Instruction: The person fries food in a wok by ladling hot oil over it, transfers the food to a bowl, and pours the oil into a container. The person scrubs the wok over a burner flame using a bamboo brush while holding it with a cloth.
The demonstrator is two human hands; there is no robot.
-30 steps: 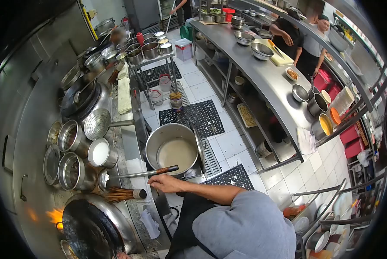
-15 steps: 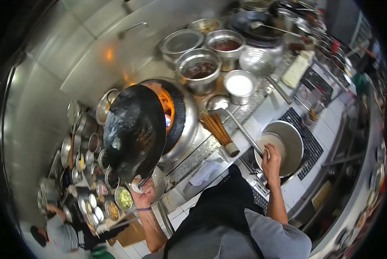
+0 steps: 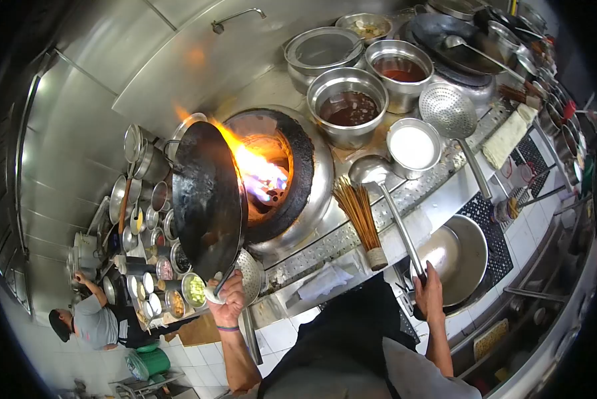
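Note:
My left hand (image 3: pixel 226 297) is closed round the handle of a black wok (image 3: pixel 208 199), with a white cloth (image 3: pixel 214 290) at the grip. The wok is tipped steeply on its side at the left of the lit burner (image 3: pixel 298 179), and flames (image 3: pixel 258 169) rise beside its rim. At the lower right, my right hand (image 3: pixel 429 296) has its fingers closed on the handle end of a ladle (image 3: pixel 398 223). The ladle's bowl rests on the counter between the bamboo brush (image 3: pixel 359 216) and a pot of white contents (image 3: pixel 413 147).
Pots of dark (image 3: pixel 349 106) and red liquid (image 3: pixel 399 70) stand behind the ladle. A perforated skimmer (image 3: pixel 448 110) lies to their right. Below it is a large steel pot (image 3: pixel 474 256). Ingredient tubs (image 3: pixel 193 289) line the left, where another person (image 3: pixel 99 319) works.
The wok has turned more edge-on, uncovering more of the burner, and the flames have grown. My right fingers have shifted on the ladle handle. The whole view has swung.

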